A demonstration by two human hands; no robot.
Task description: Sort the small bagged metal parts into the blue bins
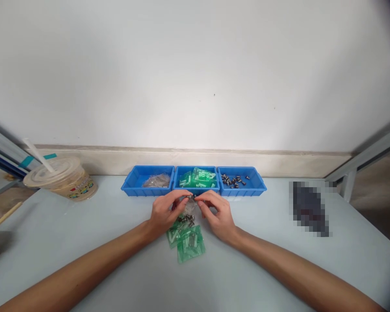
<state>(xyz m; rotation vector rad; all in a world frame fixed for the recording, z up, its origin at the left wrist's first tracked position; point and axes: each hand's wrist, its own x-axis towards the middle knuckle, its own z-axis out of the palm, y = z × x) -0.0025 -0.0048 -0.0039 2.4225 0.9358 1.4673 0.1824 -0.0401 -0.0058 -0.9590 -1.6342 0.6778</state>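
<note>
Pinching a metal screw [189,196] in left hand [164,212] and, apparently, a small dark piece [194,196] in right hand [218,214], nearer than middle blue tray [196,190]; seemingly fitting parts together, calling for steady alignment.

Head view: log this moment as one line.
left hand: pinches small metal fastener; right hand: curled close beside it; table: loose metal fasteners, green plastic packets; beyond hands: three blue trays

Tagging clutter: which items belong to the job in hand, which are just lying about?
Likely job: metal part in left hand, loose metal parts, green packets, three blue bins.

Just lying about: lidded cup, stick, pixelated dark item.
</note>
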